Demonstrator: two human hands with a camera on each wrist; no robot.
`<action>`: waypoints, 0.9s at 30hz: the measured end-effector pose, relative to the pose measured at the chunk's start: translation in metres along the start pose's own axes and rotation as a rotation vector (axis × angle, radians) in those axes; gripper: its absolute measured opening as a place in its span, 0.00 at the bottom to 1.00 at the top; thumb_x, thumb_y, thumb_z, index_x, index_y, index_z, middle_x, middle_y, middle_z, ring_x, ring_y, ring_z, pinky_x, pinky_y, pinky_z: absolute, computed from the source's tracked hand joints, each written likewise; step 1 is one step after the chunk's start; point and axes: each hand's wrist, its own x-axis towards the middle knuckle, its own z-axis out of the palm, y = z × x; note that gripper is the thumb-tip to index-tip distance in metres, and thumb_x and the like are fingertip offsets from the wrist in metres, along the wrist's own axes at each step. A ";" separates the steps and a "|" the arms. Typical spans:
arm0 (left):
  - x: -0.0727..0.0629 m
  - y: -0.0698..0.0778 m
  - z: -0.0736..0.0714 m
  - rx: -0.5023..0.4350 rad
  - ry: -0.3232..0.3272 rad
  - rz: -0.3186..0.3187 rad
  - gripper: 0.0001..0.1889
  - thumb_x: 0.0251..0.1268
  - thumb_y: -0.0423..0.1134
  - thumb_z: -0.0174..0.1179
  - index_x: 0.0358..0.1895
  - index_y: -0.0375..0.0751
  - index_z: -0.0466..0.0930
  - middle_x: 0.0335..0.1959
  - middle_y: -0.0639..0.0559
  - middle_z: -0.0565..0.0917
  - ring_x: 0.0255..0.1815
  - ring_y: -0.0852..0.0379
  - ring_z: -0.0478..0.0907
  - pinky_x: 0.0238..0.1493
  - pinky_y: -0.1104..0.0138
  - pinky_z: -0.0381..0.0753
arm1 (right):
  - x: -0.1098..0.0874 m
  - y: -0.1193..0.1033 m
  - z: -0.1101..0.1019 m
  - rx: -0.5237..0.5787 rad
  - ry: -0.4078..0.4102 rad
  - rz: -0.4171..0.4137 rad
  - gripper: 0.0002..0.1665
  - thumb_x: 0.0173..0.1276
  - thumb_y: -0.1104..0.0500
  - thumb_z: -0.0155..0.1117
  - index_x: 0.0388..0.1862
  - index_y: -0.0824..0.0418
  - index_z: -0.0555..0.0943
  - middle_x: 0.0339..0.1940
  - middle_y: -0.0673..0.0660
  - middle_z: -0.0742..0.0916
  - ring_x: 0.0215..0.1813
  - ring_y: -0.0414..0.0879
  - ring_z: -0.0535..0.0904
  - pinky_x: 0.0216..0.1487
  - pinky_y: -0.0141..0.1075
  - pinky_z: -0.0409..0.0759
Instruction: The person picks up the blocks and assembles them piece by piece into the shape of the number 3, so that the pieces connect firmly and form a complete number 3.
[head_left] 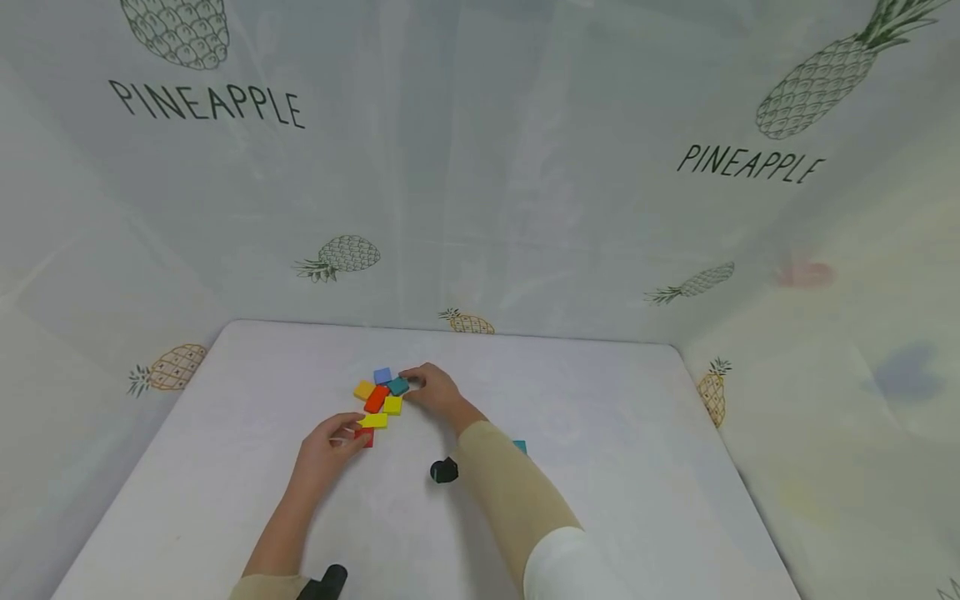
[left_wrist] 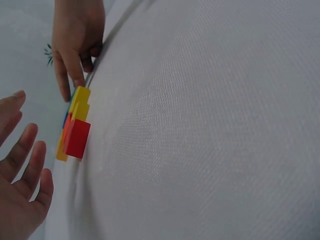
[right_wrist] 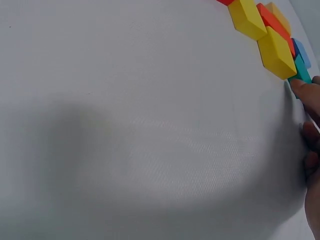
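Small colored blocks lie in a touching cluster on the white table. My right hand [head_left: 437, 393] pinches a teal block [head_left: 398, 387] at the cluster's far right between thumb and finger. A light blue block [head_left: 382, 375], an amber block [head_left: 363, 390], an orange-red block [head_left: 376, 400] and two yellow blocks [head_left: 392, 406] adjoin it. At the near end is a red block [left_wrist: 77, 139]. My left hand [head_left: 324, 452] is beside that red block, its fingers spread; the left wrist view shows a gap between them and the block.
Another teal piece [head_left: 521, 447] shows partly from behind my right sleeve [head_left: 510, 492]. Black wrist-worn devices [head_left: 444, 471] stick out from both forearms. A pineapple-print curtain [head_left: 480, 167] hangs along the table's back and sides.
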 end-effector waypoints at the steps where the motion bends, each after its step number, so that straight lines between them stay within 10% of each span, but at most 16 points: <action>1: 0.000 0.000 0.000 0.003 0.005 0.000 0.22 0.65 0.42 0.65 0.61 0.45 0.77 0.51 0.46 0.79 0.52 0.48 0.74 0.53 0.53 0.77 | 0.001 0.000 0.000 -0.001 0.005 0.004 0.22 0.64 0.55 0.70 0.58 0.42 0.82 0.51 0.44 0.80 0.52 0.42 0.74 0.58 0.37 0.74; 27: -0.004 0.008 0.005 0.002 0.002 0.002 0.22 0.65 0.40 0.65 0.61 0.45 0.76 0.48 0.47 0.80 0.51 0.49 0.75 0.55 0.54 0.77 | -0.004 0.004 -0.001 0.038 0.076 -0.022 0.17 0.63 0.55 0.72 0.51 0.50 0.84 0.42 0.45 0.81 0.44 0.42 0.74 0.51 0.34 0.75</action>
